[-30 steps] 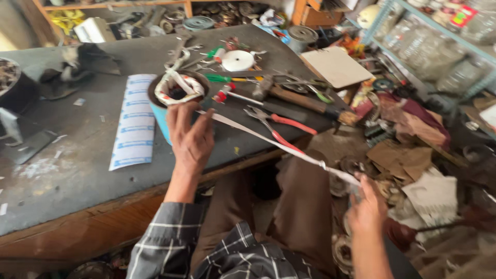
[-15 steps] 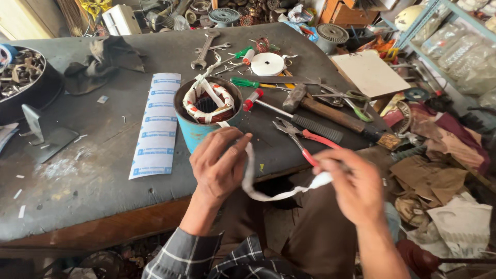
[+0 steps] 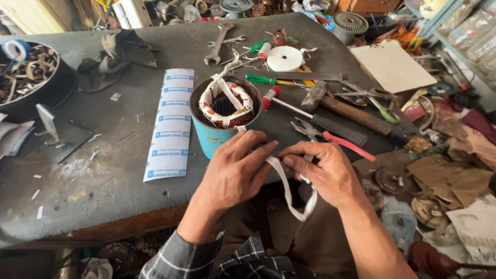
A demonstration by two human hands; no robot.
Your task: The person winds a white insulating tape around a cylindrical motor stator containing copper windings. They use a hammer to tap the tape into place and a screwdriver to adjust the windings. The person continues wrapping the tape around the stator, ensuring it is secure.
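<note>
A blue cylindrical motor stator [image 3: 223,116] stands upright on the dark workbench [image 3: 103,170], its copper winding wrapped with white tape and red sleeves. A strip of white cloth tape [image 3: 289,194] runs from the winding down over the bench edge and hangs in a loop. My left hand [image 3: 235,173] lies just in front of the stator and pinches the tape. My right hand [image 3: 323,173] meets it fingertip to fingertip and grips the same tape, the loop dangling below both hands.
A white printed sheet [image 3: 171,124] lies left of the stator. Screwdrivers [image 3: 271,80], a hammer [image 3: 351,111], red-handled pliers [image 3: 336,137], scissors [image 3: 369,95], a wrench [image 3: 216,45] and a tape roll [image 3: 285,58] crowd the right. A bowl of scraps [image 3: 31,82] sits far left.
My right hand has come in from the far right to meet the left in front of the stator. The once stretched tape now hangs in a short loop.
</note>
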